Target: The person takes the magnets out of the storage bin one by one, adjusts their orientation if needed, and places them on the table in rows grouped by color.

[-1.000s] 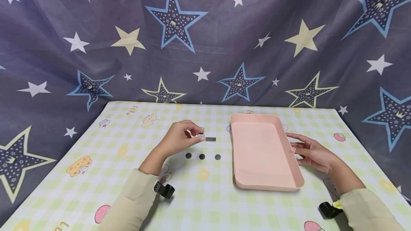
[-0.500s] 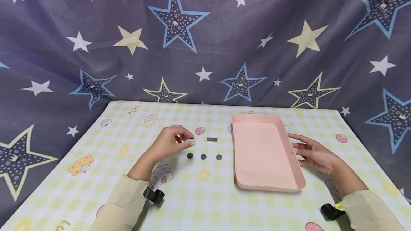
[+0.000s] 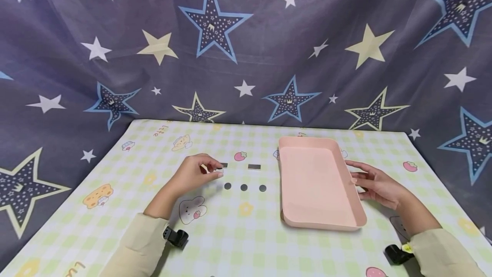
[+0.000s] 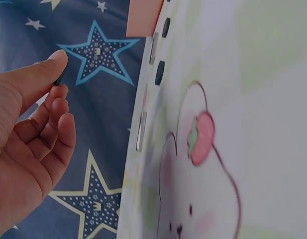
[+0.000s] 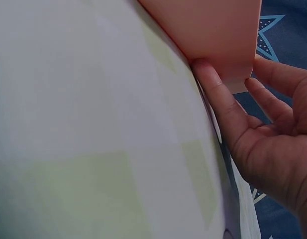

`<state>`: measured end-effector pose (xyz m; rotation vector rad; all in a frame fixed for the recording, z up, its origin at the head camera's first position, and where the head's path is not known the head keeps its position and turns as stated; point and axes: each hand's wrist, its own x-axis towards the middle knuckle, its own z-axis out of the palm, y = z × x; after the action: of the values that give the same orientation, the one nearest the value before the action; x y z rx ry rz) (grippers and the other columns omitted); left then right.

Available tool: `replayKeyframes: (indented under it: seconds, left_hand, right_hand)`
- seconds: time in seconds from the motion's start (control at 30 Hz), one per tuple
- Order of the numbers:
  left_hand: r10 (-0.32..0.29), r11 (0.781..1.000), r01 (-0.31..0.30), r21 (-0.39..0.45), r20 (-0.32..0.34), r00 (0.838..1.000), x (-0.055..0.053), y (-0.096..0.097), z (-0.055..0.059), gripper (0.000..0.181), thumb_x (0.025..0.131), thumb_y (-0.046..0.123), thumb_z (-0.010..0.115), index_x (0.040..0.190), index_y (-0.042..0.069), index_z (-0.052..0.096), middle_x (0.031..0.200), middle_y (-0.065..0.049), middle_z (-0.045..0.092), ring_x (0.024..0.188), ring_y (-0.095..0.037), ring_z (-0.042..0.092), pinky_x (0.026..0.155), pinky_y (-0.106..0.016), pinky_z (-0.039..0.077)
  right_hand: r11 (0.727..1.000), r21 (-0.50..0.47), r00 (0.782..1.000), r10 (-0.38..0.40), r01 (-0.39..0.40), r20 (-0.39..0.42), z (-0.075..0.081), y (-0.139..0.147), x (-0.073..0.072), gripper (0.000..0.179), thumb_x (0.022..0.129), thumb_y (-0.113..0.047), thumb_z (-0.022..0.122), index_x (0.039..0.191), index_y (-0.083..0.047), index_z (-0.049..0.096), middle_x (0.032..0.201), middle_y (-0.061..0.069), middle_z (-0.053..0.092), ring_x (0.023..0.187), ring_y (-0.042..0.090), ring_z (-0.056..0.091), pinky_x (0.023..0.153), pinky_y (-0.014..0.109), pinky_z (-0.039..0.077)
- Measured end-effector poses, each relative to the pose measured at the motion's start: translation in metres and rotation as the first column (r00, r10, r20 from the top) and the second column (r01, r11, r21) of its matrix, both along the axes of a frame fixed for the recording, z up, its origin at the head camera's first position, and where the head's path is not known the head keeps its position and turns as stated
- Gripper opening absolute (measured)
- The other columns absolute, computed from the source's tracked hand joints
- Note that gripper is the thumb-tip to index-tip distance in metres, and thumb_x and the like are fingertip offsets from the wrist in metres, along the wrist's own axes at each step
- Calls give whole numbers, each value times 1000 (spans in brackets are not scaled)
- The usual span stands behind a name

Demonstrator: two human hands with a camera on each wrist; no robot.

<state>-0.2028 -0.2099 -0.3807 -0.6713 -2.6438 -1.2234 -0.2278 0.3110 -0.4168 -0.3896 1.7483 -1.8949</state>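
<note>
My left hand hovers over the table's middle left. In the left wrist view its thumb and index finger pinch a small dark piece, mostly hidden by the fingertips. Just beyond those fingertips lies a dark rectangular strip, partly covered in the head view. A second dark strip lies to its right. Nearer to me, three small black discs form a row. On the right, my right hand touches the outer right wall of a shallow pink tray, its fingers extended and its thumb low against the wall.
A checked cloth with cartoon prints covers the table. Behind its far edge hangs a dark curtain with stars. Small black cameras sit at both wrists.
My left hand has moved left and slightly toward me, still pinching the small piece. The left strip has come into sight beside its fingertips. Right hand and tray stay in place.
</note>
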Motion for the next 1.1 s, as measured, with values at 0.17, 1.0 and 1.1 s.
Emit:
replayKeyframes:
  seconds: [0.17,1.0,1.1]
  left_hand:
    - [20,1000,-20,-17,21,1000,-2,-9,-4,12,83,13,79,94,10,77,89,4,69,78,-13,60,67,-30,53]
    - [-111,968,152,-200,204,973,-16,-30,-23,7,83,4,76,89,7,76,80,4,68,65,-10,56,60,-25,49]
    - [-103,965,149,-214,211,972,-17,-30,-24,7,82,4,77,88,7,76,80,4,68,65,-10,57,60,-25,49]
  right_hand:
    - [1000,-10,1000,11,-11,0,1,0,-1,50,101,-3,49,143,-31,46,123,3,59,105,19,64,82,38,56]
    - [1000,-28,1000,10,-9,6,2,-1,0,51,102,-1,48,143,-30,47,123,2,60,105,19,65,81,38,56]
    - [999,-30,1000,12,-12,5,2,-1,1,50,102,-1,48,142,-31,47,123,3,60,105,19,65,81,38,56]
